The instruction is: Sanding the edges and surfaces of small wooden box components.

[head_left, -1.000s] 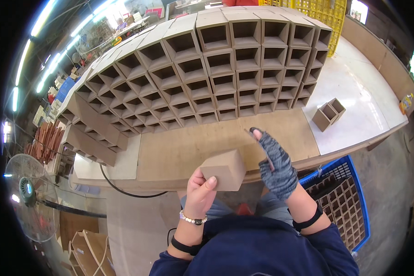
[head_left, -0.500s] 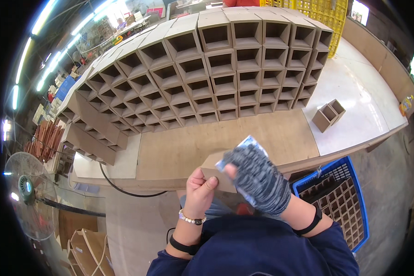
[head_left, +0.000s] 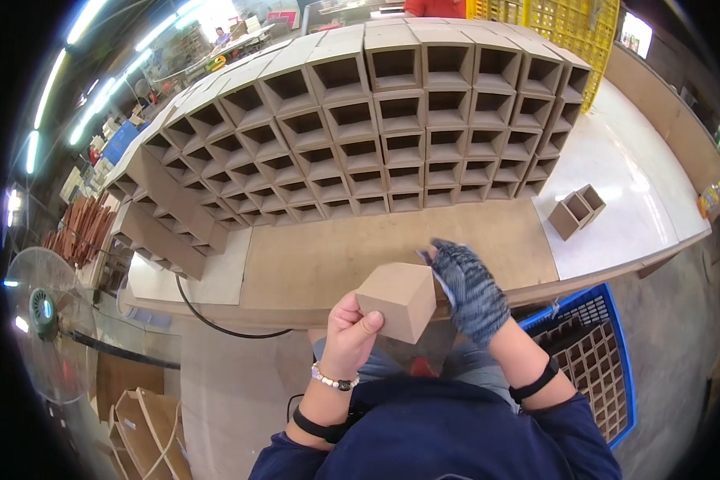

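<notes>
A box (head_left: 400, 298) is pinched by the left hand (head_left: 352, 336) at the near edge of the table (head_left: 320, 256). Just right of it is the gloved right hand (head_left: 470, 290); its grip cannot be told.

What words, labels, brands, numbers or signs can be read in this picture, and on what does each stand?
None can be read.
Bottle at the table's right end: any print is too small and blurred.
Pink panel at the back: too small and blurred.
Box in the left hand: no print on the sides that show.
</notes>
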Demonstrator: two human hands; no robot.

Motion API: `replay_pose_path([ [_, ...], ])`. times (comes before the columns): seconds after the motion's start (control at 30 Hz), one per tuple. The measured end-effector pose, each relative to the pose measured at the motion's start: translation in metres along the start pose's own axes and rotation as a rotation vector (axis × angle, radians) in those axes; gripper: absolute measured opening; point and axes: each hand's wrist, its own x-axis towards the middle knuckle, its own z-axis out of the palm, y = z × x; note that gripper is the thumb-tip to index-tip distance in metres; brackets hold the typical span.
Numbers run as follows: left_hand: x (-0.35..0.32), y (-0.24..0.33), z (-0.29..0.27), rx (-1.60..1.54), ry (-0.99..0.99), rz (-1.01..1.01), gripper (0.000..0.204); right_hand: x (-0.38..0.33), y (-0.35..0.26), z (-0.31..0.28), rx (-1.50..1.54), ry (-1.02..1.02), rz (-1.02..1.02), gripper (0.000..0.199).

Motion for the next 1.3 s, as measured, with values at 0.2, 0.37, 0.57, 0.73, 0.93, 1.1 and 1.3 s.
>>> replay_pose_path([
  [0.2,-0.002,0.017,0.022,0.399,0.034,-0.095,0.028,-0.011,0.014,-0.011,0.069,0.202,0.047,0.056],
  [0.37,-0.001,0.011,0.027,0.637,0.055,-0.045,0.023,0.005,-0.030,-0.034,0.085,0.191,-0.129,0.048],
  [0.57,-0.002,0.009,0.039,0.542,0.055,-0.095,0.024,0.004,-0.041,-0.020,-0.110,0.057,-0.308,0.040],
  [0.73,-0.005,0.020,0.030,0.591,-0.065,-0.214,0.026,0.010,-0.026,-0.024,-0.192,0.050,-0.171,0.036],
  [0.93,-0.008,0.013,0.043,0.397,0.019,-0.174,0.028,0.004,-0.037,-0.026,-0.152,0.036,-0.208,0.038],
  [1.1,-0.008,-0.004,0.039,0.815,0.047,0.089,0.029,-0.001,-0.060,-0.028,-0.171,0.049,-0.226,0.043],
  [1.3,-0.007,-0.007,0.043,1.088,-0.008,0.106,0.036,0.002,-0.042,-0.010,-0.161,0.028,-0.065,0.049],
])
